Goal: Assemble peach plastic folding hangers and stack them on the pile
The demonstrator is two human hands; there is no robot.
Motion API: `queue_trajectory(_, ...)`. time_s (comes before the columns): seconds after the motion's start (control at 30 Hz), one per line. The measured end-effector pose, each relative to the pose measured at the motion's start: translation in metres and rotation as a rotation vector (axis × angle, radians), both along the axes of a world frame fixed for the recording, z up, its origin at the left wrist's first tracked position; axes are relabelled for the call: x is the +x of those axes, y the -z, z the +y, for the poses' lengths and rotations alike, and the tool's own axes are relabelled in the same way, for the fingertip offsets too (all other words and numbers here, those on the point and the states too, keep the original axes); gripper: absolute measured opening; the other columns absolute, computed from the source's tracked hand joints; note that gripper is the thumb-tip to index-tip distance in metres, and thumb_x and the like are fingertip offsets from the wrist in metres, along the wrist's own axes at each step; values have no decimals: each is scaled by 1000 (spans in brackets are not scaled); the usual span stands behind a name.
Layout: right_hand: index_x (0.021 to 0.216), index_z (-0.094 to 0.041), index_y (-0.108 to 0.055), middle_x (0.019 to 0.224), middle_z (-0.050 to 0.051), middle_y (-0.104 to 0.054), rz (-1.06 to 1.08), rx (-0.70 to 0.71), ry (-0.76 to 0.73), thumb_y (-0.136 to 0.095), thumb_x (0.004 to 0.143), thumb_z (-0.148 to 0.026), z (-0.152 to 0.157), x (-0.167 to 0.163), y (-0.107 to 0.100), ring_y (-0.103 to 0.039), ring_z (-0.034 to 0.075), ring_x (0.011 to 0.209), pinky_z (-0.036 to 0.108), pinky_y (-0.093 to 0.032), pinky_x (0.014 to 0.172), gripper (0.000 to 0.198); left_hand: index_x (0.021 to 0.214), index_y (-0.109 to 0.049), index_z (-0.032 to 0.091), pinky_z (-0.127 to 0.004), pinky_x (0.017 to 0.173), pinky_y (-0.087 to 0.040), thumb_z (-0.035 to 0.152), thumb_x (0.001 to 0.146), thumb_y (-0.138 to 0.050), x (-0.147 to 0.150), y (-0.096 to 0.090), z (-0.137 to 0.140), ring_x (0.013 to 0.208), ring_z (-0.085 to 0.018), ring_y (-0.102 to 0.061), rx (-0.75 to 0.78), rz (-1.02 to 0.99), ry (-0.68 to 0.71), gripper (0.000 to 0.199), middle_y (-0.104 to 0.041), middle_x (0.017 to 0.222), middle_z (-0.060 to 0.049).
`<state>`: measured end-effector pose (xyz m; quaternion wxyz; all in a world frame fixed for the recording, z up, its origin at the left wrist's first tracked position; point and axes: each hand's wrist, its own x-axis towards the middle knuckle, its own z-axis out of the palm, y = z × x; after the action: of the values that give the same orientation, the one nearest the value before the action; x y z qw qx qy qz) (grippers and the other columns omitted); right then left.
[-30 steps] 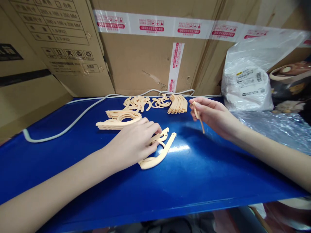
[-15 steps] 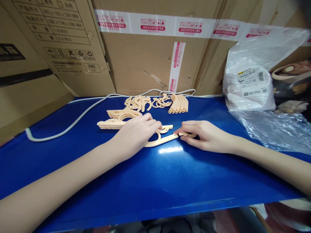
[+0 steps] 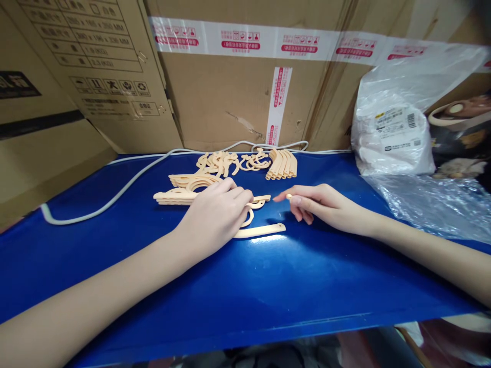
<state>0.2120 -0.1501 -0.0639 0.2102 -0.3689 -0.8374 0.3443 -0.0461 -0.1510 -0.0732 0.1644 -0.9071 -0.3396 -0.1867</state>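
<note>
My left hand is closed over beige plastic hanger parts on the blue table, fingers curled down and fingertips hidden. From under it a hanger arm end, a ring-shaped part and a loose-looking hanger arm stick out to the right. Apart from these, my right hand pinches a beige plastic hook between thumb and index finger; just its tip shows. Beyond the left hand lie stacked hanger pieces and more flat ones.
Along the back sit a pile of curved beige parts, several hooks and a row of curved arms. A white cable runs behind and left. Cardboard boxes wall the back; a plastic bag stands right.
My right hand has turned and lifted slightly, drawing the hook away from the hanger arm. That arm has dropped a little nearer to me. My left hand has barely moved.
</note>
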Motion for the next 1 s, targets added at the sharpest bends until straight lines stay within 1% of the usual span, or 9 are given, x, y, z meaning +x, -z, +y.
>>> queue_trajectory(0.1, 122, -16, -59, 63, -5, -54, -34, 93, 42, -36, 102, -46, 1, 0, -1, -48, 9, 53, 22, -38, 57, 43, 102, -65, 13, -42, 82, -48, 26, 98, -44, 5, -4, -9, 94, -26, -59, -89, -38, 45, 25, -68, 99, -9)
queue_trajectory(0.2, 118, -16, -58, 62, -5, -53, -94, 148, 47, -36, 102, -45, 1, 0, -2, -51, 10, 56, 22, -38, 58, 40, 110, -62, 14, -43, 92, -47, 37, 98, -47, 9, -5, -18, 111, -27, -56, -244, -79, 128, 30, -64, 118, -11)
queue_trajectory(0.27, 114, -16, -59, 64, -4, -55, -148, 177, 35, -35, 102, -45, 0, -1, -2, -51, 11, 56, 23, -37, 57, 39, 113, -60, 16, -45, 101, -43, 41, 96, -51, 11, -3, -20, 125, -28, -49, -321, -70, 173, 32, -58, 132, -13)
queue_trajectory(0.37, 112, -16, -59, 70, -1, -60, -241, 254, 24, -34, 102, -43, 0, -2, -2, -54, 13, 58, 25, -37, 59, 38, 107, -59, 17, -50, 112, -33, 40, 96, -49, 11, 1, -19, 139, -30, -37, -385, -29, 192, 27, -49, 144, -14)
queue_trajectory(0.47, 114, -16, -55, 79, 2, -65, -254, 299, 14, -33, 102, -41, -1, -2, -2, -58, 15, 65, 27, -39, 63, 36, 99, -55, 17, -51, 115, -31, 33, 100, -41, 10, 3, -15, 141, -28, -35, -440, -4, 187, 22, -49, 143, -15)
queue_trajectory(0.6, 105, -16, -57, 89, 6, -67, -237, 332, 39, -28, 103, -40, -2, -2, 0, -61, 17, 75, 28, -42, 70, 37, 93, -50, 18, -52, 113, -33, 32, 101, -37, 11, 3, -14, 139, -27, -38, -504, -23, 172, 20, -52, 140, -16)
queue_trajectory(0.7, 106, -16, -57, 83, 5, -65, -283, 373, 88, -26, 103, -42, -2, -3, 1, -61, 17, 71, 28, -40, 67, 40, 89, -47, 20, -54, 111, -34, 33, 102, -35, 12, 4, -14, 136, -27, -41, -522, -91, 166, 22, -55, 136, -14)
queue_trajectory(0.8, 107, -17, -55, 73, 1, -62, -287, 362, 101, -27, 103, -42, -4, -5, 1, -58, 15, 61, 26, -37, 61, 38, 92, -46, 20, -52, 107, -38, 32, 103, -33, 12, 3, -15, 130, -27, -47, -540, -176, 138, 20, -56, 131, -13)
queue_trajectory(1.0, 99, -19, -52, 65, -1, -56, -294, 306, 27, -27, 103, -39, -9, -10, 0, -53, 13, 55, 25, -34, 57, 32, 93, -44, 21, -45, 103, -41, 32, 103, -33, 14, 0, -15, 132, -24, -45, -605, -287, 125, 18, -58, 123, -11)
